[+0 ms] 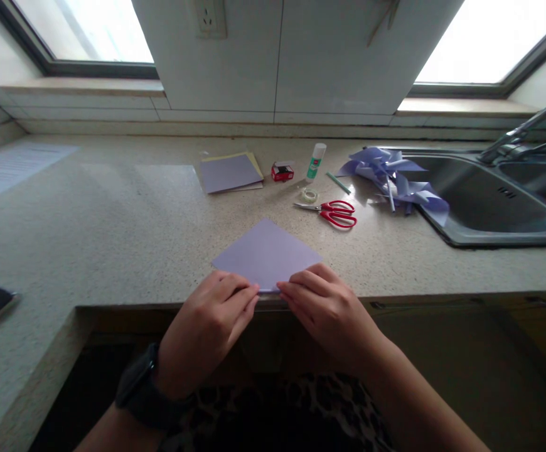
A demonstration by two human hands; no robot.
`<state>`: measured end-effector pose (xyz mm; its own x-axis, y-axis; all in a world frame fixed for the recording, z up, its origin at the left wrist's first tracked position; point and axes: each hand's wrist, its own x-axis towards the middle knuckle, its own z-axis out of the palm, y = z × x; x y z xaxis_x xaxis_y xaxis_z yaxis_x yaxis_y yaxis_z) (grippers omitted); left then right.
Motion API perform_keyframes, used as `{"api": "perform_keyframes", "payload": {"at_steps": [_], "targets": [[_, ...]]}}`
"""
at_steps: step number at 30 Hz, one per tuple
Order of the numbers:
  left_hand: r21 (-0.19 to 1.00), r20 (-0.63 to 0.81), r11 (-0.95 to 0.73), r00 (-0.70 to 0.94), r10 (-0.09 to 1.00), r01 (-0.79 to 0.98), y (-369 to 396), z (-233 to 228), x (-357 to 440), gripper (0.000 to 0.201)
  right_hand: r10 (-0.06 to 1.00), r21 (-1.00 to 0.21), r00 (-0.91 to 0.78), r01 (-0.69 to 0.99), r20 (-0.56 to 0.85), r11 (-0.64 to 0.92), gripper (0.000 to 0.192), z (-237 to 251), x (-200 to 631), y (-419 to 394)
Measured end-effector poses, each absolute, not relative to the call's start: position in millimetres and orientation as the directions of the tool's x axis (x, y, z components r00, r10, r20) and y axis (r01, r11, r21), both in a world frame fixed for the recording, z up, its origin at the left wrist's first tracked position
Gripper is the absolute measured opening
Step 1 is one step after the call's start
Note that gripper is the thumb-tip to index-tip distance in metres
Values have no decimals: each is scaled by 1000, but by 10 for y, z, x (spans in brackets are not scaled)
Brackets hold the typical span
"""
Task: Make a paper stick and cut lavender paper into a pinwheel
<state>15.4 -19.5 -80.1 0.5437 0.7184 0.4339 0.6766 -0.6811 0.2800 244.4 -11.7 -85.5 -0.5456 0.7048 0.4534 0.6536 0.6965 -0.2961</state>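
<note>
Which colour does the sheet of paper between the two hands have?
The sheet of paper is light purple, best seen in the head view.

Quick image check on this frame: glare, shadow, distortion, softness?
Head view: left window and right window wash out to white; head view: pale sheen on the counter, deep shadow below its front edge; head view: window edges slant, likely wide-angle stretch; head view: watch looks soft, far-left printed sheet unreadable, purple paper fairly clear.

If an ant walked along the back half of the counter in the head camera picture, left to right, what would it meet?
White sheet → paper stack → little red box → glue stick → purple pinwheels → faucet.
</note>
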Motion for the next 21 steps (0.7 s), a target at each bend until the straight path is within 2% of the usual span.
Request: {"api": "perform_keyframes", "payload": {"at_steps": [7,14,21], "targets": [[323,409,-651,519,750,687,-221,-775,183,12,784,-359,-515,700,346,618,17,-808,2335,-154],[334,370,-622,508,778,709,-211,-753,205,9,798,-379,-497,704,342,601,16,-788,2313,-160],[291,319,-616,533,784,732,-213,-721,222,10,803,-387,-494,705,333,594,14,-790,2323,-171]]}}
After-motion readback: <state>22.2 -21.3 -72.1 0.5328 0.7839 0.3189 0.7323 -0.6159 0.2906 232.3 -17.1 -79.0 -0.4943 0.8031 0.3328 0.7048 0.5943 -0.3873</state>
